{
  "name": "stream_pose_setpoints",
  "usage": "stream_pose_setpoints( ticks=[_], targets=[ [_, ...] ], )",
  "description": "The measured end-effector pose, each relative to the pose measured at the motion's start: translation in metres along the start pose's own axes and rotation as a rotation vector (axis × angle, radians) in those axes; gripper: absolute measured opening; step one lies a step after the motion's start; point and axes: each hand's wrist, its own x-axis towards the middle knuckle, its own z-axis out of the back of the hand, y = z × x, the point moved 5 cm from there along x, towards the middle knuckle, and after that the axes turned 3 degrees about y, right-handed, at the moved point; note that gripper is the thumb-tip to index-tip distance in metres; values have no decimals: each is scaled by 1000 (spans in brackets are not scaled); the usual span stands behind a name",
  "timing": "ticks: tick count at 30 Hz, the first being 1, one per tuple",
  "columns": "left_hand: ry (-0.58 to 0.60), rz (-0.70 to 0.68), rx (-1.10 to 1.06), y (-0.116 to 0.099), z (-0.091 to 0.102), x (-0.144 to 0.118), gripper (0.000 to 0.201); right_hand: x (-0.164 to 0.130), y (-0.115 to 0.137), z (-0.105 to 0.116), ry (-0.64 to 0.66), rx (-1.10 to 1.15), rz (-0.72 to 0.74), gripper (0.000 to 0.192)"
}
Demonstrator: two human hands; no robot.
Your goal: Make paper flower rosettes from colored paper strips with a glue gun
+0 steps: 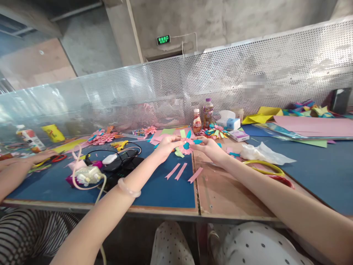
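A paper flower (186, 146), pink with a blue centre and blue leaf-shaped pieces, is held between both my hands above the table's middle. My left hand (168, 146) pinches its left edge, and my right hand (206, 148) grips the right edge. Just below the left side of the flower a pale green paper piece (179, 152) shows. Closer to me lie three notched pink paper strips: the left strip (172, 171), the middle strip (181, 171) and the right strip (195, 175). Behind my right hand sits a multicoloured paper flower (217, 131).
Cables and plugs (88, 175) crowd the left of my left forearm. Yellow-handled scissors (264, 166) and white tissue (264, 152) lie beyond my right forearm. Two bottles, one brown (196, 121) and one purple-capped (208, 112), stand behind. A co-worker's hand (41, 156) is at far left.
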Motion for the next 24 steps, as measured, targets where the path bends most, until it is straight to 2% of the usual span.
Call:
stream_pose_setpoints(
  ticks=[15,17,21,24],
  targets=[
    [44,36,-25,0,-8,-3,24,2,-2,2,-21,-31,45,38],
    [40,5,65,-3,-6,-2,26,3,-3,3,-30,-38,48,37],
    [-76,-156,400,-14,10,2,34,4,-4,7,-73,-60,54,32],
    [-47,-183,558,-12,21,4,24,6,-7,13,-131,-103,42,31]
  ],
)
